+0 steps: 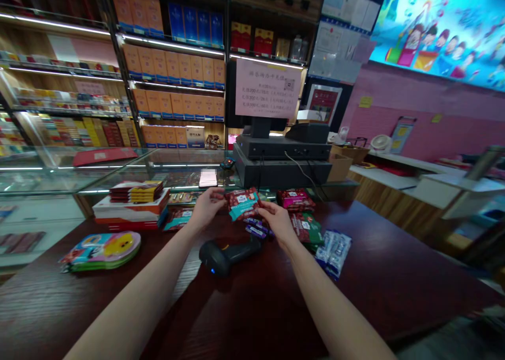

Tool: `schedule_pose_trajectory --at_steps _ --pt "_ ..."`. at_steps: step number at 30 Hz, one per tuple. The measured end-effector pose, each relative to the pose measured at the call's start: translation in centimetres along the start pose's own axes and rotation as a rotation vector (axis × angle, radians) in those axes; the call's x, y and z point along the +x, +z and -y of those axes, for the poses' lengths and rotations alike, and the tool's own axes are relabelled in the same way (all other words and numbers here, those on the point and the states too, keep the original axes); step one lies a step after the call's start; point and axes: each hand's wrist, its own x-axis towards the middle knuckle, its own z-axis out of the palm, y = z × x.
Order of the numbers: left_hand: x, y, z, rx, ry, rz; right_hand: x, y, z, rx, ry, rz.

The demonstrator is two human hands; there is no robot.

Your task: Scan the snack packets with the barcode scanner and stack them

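A brown and teal snack packet (243,204) is held up over the counter between my two hands. My right hand (278,222) pinches its right edge, with the thumb on the front. At its left edge, the curled fingers of my left hand (207,208) close on the packet. Below them a black barcode scanner (229,255) lies on its side, a blue light showing. Purple wrapped bars (256,227) are partly hidden behind the packet and my right hand. Beside that hand are a green and brown packet (306,228) and a pink and brown packet (295,199).
Blue-and-white sachets (333,252) lie at right. Left are another teal packet (179,219), stacked boxes (130,211) and colourful children's packs (103,249). A cash register (282,163) stands behind on the glass display case (173,163). The dark wooden counter (379,276) extends right.
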Motion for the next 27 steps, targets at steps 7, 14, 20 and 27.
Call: schedule_pose_trajectory --at_steps 7,14,20,27 --pt "-0.7 -1.7 2.4 -0.201 -0.111 -0.172 -0.5 3.4 -0.3 0.030 -0.044 0.024" --pt "-1.9 -2.4 4.1 -0.172 -0.191 -0.142 -1.1 5.1 -1.6 -0.008 -0.035 0.043" --pt "-2.6 -2.8 4.6 -0.124 -0.226 -0.084 -0.8 5.3 -2.6 -0.049 -0.079 0.077" --pt "-3.3 -3.6 4.5 -0.126 -0.212 0.020 0.1 4.8 -4.0 -0.183 -0.185 0.059"
